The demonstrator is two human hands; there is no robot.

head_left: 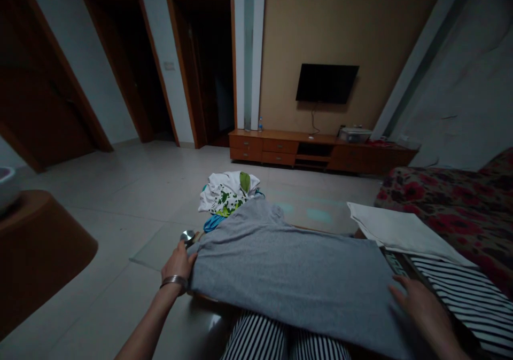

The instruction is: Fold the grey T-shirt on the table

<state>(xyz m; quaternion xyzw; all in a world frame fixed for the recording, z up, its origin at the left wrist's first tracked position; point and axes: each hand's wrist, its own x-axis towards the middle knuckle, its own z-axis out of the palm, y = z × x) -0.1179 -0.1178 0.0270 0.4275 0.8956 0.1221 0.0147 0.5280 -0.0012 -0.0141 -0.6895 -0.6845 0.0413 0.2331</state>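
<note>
A grey garment, which looks like a T-shirt (280,269), lies spread over a low table in front of my knees. At its left edge is my left hand (176,269), a bracelet on the wrist, with thumb and fingers closed on the cloth. My right hand (425,304) is beside the garment's right edge, fingers apart and slightly blurred. Beyond the grey cloth sits a heap of clothes with a white shirt with green print (224,189) on top. To the right lie a folded white cloth (409,232) and a black-and-white striped garment (468,296).
A glass tabletop corner (150,248) and a round metal piece (187,236) show near my left hand. A brown stool-like piece (44,258) stands at left. On the right is a floral sofa (436,189). A TV cabinet (280,147) runs along the far wall.
</note>
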